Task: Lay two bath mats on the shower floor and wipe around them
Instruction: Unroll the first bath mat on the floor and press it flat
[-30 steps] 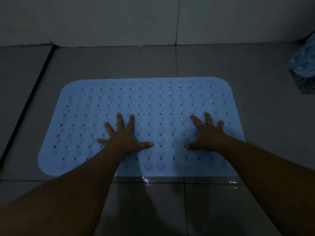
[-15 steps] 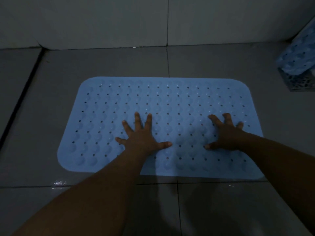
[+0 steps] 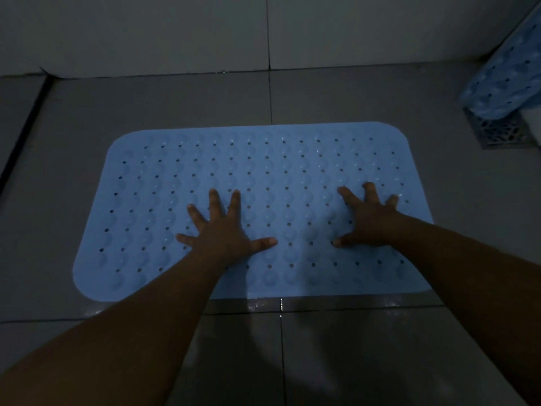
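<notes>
blue bath mat (image 3: pixel 263 177) flat on shower floor (image 3: pixel 366 95), centre frame. left hand (image 3: pixel 224 230) and right hand (image 3: pixel 367 221) splayed open, palms down on near half, gripping nothing; likely pressing suction cups to tile. second mat (image 3: pixel 500 74) rolled, upper right, over drain grate (image 3: pixel 497 133).

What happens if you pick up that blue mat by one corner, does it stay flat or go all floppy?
Probably floppy: the blue mat looks thin and lies flat on the tiled floor, like soft rubber. It may cling at first, since both hands press it down and the tiles near its front edge look wet. It likely isn't fragile.
</notes>
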